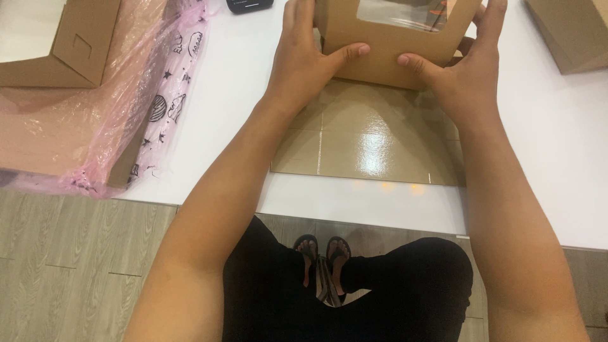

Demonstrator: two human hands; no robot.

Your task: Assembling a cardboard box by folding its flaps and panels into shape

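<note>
A brown cardboard box (386,47) with a clear window in its top stands on the white table (544,145) at the far middle. My left hand (304,60) grips its left side, thumb pressed on the near wall. My right hand (465,69) grips its right side, thumb likewise on the near wall. A glossy flat cardboard panel (367,142), joined to or lying under the box, stretches toward me between my forearms.
At left, a pink printed plastic bag (126,107) holds flat cardboard, with a folded brown box (69,44) on top. Another brown box (570,31) sits at far right. A dark phone (250,5) lies at the top edge. Below the table edge are my legs and wood floor.
</note>
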